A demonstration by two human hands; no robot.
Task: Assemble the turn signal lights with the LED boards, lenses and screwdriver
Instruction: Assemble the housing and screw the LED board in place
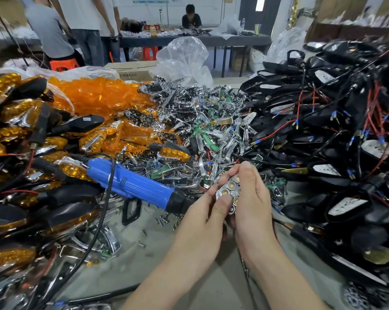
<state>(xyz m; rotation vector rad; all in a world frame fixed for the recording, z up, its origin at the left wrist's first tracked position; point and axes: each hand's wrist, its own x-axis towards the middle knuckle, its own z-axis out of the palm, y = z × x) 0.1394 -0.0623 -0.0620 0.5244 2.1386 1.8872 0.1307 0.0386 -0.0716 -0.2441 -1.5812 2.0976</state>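
While the left hand (202, 211) and the right hand (254, 198) met close together above the grey table (166, 253), both gripped one small chrome honeycomb reflector piece (230, 191) whose cells showed yellowish LED dots. The left thumb pressed flat on its lower face, with the other left fingers hidden beneath it, and the right fingers curled over its upper end and far edge, so the piece was held between the two hands just above the tabletop, at the near edge of the parts heap. Just left of the hands lay a blue-bodied electric screwdriver (133, 184) with a black nose and a black cord, resting on its side, its nose pointing toward the left hand; whether it touched the hand could not be told. Small silver screws (164, 220) were scattered on the table below it. Behind the hands rose a heap of loose chrome reflectors and green circuit boards (195, 121). A pile of clear orange plastic lenses (99, 95) sat at the far left, and finished black-and-orange turn signal lights (173, 149) lay in front of it. Black housings with red and black wires (323, 113) were stacked at the right. A crumpled clear plastic bag (184, 57) stood behind the heap.
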